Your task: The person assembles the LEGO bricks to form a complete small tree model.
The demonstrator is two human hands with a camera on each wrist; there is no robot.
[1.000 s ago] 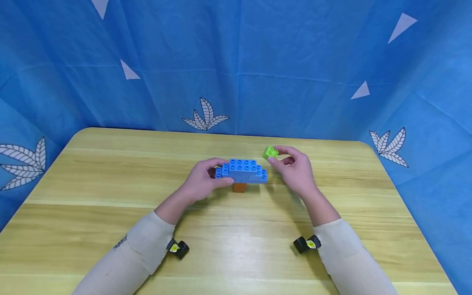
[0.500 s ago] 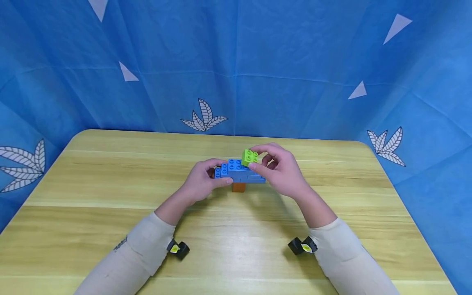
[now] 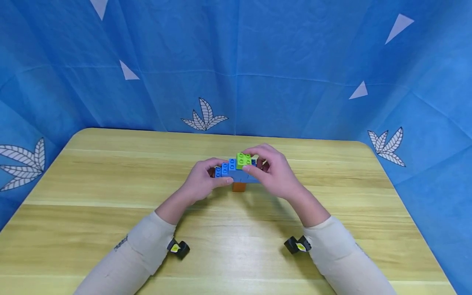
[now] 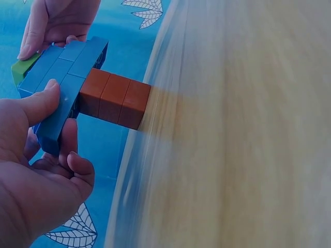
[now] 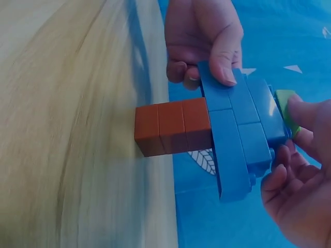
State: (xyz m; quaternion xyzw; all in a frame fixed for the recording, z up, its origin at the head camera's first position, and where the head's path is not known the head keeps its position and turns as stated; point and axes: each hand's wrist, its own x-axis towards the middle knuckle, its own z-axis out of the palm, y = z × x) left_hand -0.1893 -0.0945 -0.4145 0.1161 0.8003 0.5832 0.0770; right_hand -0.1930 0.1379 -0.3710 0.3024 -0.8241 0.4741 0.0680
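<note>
A stepped stack of blue toy bricks [image 3: 237, 176] stands on a column of brown bricks [image 3: 239, 187], made of 3 blocks as the right wrist view shows [image 5: 173, 126]. My left hand [image 3: 199, 180] grips the stack's left end, thumb across the near face and fingers beneath and behind. Between thumb and fingers of my right hand [image 3: 274, 170], a light green brick [image 3: 243, 160] with studs on top is pinched. It sits right at the top row of the blue stack, near its middle. The right hand covers the stack's right end in the head view.
The column rises from a wooden table [image 3: 236, 246] with rounded back corners. Behind it hangs a blue cloth [image 3: 236, 49] printed with leaves and white triangles. A small black camera [image 3: 178, 248] is strapped at the left wrist, another black camera [image 3: 296, 244] at the right.
My right hand has carried the green brick leftward from beyond the stack's right side to its top middle. My left hand keeps its grip on the blue stack in the same place.
</note>
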